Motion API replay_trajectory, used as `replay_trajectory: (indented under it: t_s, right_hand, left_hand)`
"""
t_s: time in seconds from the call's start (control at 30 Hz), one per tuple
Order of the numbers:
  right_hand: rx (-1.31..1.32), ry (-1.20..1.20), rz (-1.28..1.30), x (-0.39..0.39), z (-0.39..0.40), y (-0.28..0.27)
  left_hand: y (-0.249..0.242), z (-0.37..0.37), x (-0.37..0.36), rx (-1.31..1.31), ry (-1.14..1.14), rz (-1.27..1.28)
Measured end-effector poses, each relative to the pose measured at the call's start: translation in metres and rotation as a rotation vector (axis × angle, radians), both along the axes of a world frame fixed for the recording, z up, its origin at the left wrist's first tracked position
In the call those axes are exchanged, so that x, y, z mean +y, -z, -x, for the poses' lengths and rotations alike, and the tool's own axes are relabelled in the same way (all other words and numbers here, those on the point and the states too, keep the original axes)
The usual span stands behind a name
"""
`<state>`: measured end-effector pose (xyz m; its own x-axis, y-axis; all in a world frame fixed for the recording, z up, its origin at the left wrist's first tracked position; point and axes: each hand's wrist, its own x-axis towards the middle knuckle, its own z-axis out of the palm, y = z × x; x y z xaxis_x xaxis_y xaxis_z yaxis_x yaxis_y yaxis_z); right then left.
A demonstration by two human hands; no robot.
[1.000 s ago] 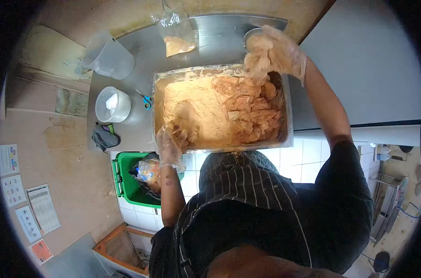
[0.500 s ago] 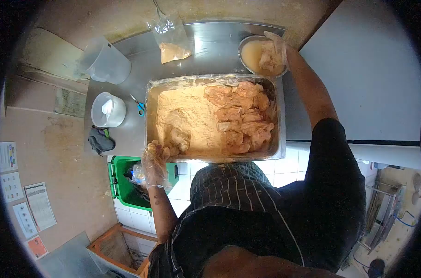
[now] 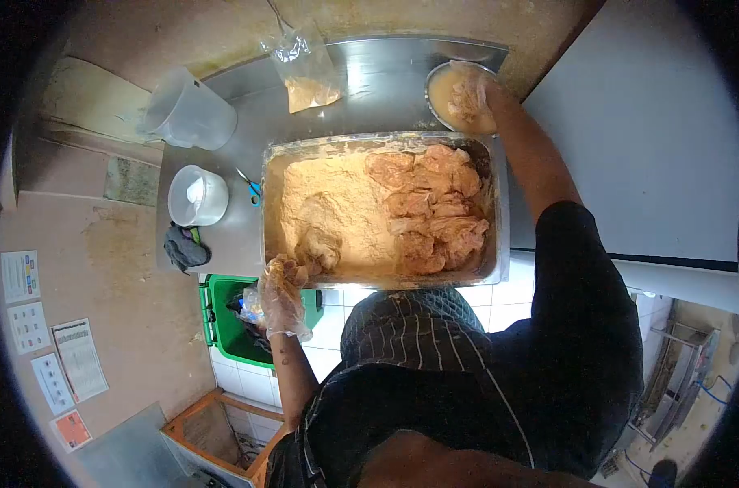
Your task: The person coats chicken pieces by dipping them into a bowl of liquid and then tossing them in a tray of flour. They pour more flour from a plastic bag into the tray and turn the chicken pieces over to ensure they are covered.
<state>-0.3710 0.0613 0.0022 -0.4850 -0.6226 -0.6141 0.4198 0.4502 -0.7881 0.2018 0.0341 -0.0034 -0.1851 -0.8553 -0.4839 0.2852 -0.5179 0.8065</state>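
A deep metal tray (image 3: 499,259) holds pale flour (image 3: 337,175) on its left side and several coated chicken pieces (image 3: 434,207) packed on its right. One floured piece (image 3: 319,248) lies in a hollow at the tray's front left. My left hand (image 3: 284,289), in a clear glove caked with flour, rests at the front left corner near that piece, its fingers loosely bent and holding nothing visible. My right hand (image 3: 477,96), also gloved, dips into a round bowl (image 3: 431,104) of cloudy liquid, fingers closed around a pale wet chicken piece (image 3: 464,102), partly hidden.
On the steel table stand a clear plastic jug (image 3: 191,114), a white tub (image 3: 199,197), blue-handled scissors (image 3: 254,192), a dark cloth (image 3: 186,246) and a bag of powder (image 3: 311,91). A green bin (image 3: 223,346) is below. A large pale panel (image 3: 638,138) borders the right.
My right hand has moved from the bowl's right rim down into the liquid, over the pale piece. My left hand stays by the tray corner. The whole view has shifted slightly.
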Motion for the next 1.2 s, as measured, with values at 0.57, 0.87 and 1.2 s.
replay_trajectory:
  t_s: [0.57,0.87,1.2]
  right_hand:
    - [0.065,0.017,0.028,-0.040,0.014,0.015]
    - [0.052,0.061,0.105,-0.028,0.014,0.013]
    - [0.029,0.099,0.334,0.030,0.028,-0.022]
  left_hand:
    - [0.003,-0.010,0.011,-0.046,0.030,-0.056]
    - [0.010,-0.013,0.010,0.016,-0.001,-0.039]
    - [0.019,-0.018,0.002,-0.008,0.047,-0.028]
